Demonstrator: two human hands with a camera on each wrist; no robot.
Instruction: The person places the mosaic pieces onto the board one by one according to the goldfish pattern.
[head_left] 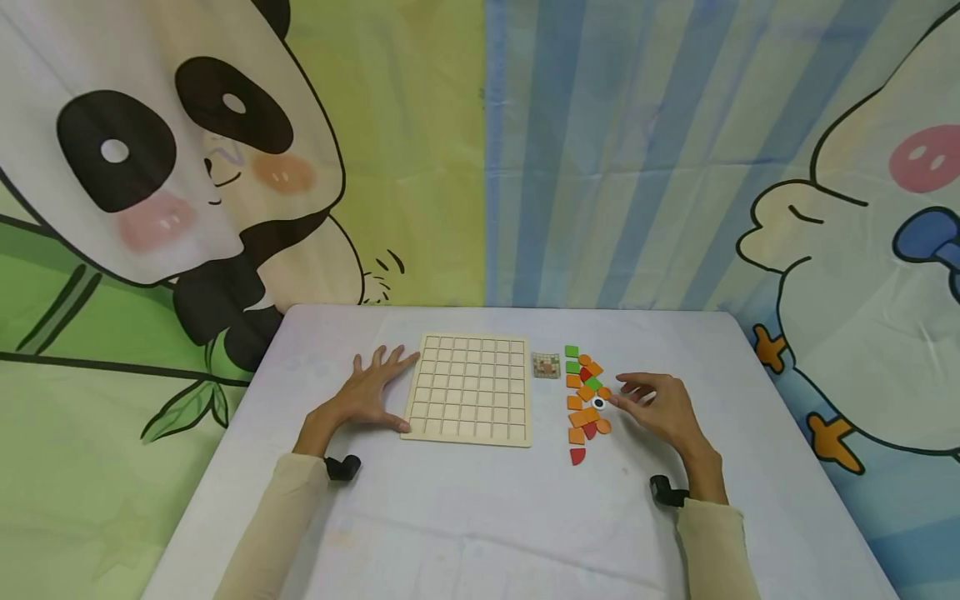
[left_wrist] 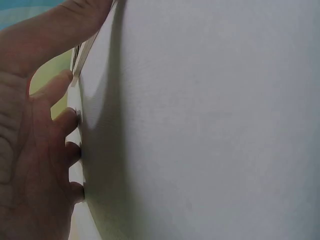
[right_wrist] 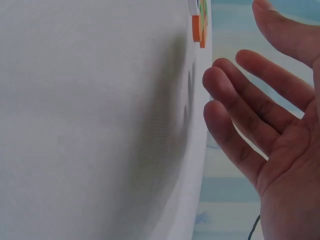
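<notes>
A pale wooden grid board (head_left: 471, 392) lies flat on the white table. My left hand (head_left: 365, 395) is spread along its left side, thumb at the lower left corner and a fingertip by the upper left one. In the left wrist view the thumb and index finger reach the board's edge. To the right of the board lies a cluster of small flat pieces, among them an orange square (head_left: 576, 436), a green square (head_left: 572, 351) and a round eye piece (head_left: 598, 403). My right hand (head_left: 663, 410) hovers just right of them, fingers loosely bent and holding nothing.
Between the board and the pieces lies a small patterned card (head_left: 546, 365). A red piece (head_left: 577, 456) sits nearest the front of the cluster. Behind the table (head_left: 480, 521) hangs a cartoon-printed curtain (head_left: 420, 150). Both wrists wear small black cameras.
</notes>
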